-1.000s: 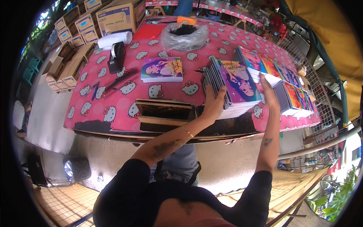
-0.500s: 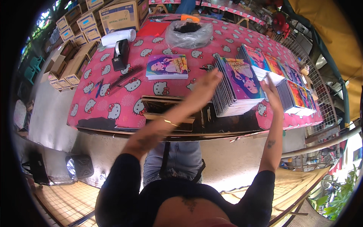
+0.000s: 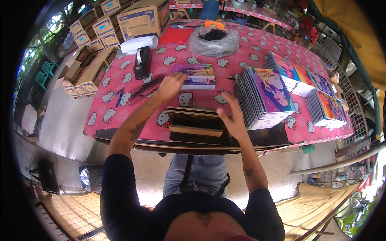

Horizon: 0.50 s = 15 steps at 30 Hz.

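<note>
- Notebook pile (image 3: 204, 73): lay on the pink patterned tabletop (image 3: 257, 38), somewhat left of its middle and well in from the front edge, partly covered by the left hand.
- Cardboard cartons (image 3: 90, 80): stood beyond the tabletop's left edge, many of them stacked.
- Blue slender items (image 3: 120, 94): lay near the left edge, toward the front left corner.
- White roll (image 3: 138, 45): lay near the left edge, just behind the black tape dispenser (image 3: 142, 62).
- Left hand (image 3: 173, 85): reached over the notebook pile's left end with fingers bent; could not tell whether closed on it.
- Red sheet (image 3: 176, 35): lay flat near the back left corner.
- Dark box-like holder (image 3: 195, 120): sat close to the front edge, near its middle.
- Clear plastic bag (image 3: 219, 47): rested toward the back edge, around black pieces (image 3: 213, 35).
- Right hand (image 3: 232, 116): hung wide, thumb spread from fingers, between the holder and the tall notebook stack (image 3: 273, 94).
- Tall notebook stack: stood near the front edge, right of its middle, with spiral bindings facing left.
- Further notebook stacks (image 3: 321, 106): stood in rows toward the right edge, bright covers upward.
</note>
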{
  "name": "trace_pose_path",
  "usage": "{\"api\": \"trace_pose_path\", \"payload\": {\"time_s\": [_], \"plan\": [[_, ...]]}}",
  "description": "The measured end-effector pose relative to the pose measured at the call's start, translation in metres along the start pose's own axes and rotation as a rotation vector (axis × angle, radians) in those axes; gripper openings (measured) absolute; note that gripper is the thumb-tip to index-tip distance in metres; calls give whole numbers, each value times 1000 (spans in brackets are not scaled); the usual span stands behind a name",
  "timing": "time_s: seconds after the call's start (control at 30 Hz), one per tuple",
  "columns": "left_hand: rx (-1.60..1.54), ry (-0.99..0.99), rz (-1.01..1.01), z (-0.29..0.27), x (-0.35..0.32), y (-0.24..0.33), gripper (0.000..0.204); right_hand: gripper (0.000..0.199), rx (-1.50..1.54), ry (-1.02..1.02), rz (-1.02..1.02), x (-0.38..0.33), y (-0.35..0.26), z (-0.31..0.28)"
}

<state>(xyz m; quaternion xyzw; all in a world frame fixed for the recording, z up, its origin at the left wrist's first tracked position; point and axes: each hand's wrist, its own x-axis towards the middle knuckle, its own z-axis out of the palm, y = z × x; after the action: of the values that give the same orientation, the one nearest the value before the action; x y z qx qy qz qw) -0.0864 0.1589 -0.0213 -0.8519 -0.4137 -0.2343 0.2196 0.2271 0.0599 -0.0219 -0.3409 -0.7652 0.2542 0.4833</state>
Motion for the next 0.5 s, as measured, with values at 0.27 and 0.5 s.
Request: {"api": "trace_pose_path", "payload": {"time_s": [0.27, 0.5], "plan": [[-315, 250, 162, -155, 76, 81, 29, 38, 570, 195, 203, 9, -8, -14], [-306, 94, 119, -173, 55, 103, 31, 27, 608, 230, 221, -22, -7, 2]]}}
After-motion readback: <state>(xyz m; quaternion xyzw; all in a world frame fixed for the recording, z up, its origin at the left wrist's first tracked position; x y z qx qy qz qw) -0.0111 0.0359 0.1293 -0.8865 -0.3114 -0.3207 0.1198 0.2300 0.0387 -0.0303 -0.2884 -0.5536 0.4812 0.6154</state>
